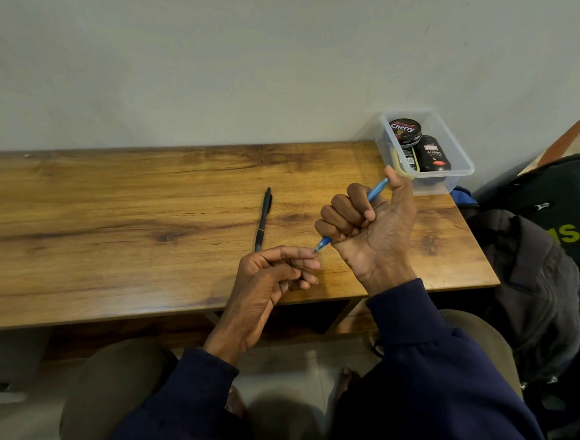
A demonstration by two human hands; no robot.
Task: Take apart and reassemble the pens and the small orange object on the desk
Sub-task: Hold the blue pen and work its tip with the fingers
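Observation:
My right hand (365,226) grips a blue pen (375,192) in a fist, thumb pressed on its top end, tip pointing down-left. The fingertips of my left hand (277,273) meet at the pen's tip; whether they pinch it I cannot tell. A black pen (263,219) lies on the wooden desk (116,227), just left of my hands. No orange object is in view.
A clear plastic box (459,169) with shoe-polish tins stands at the desk's back right corner, close to my right thumb. A dark bag and jacket (533,275) sit right of the desk. A wall runs behind the desk. My knees are under the front edge.

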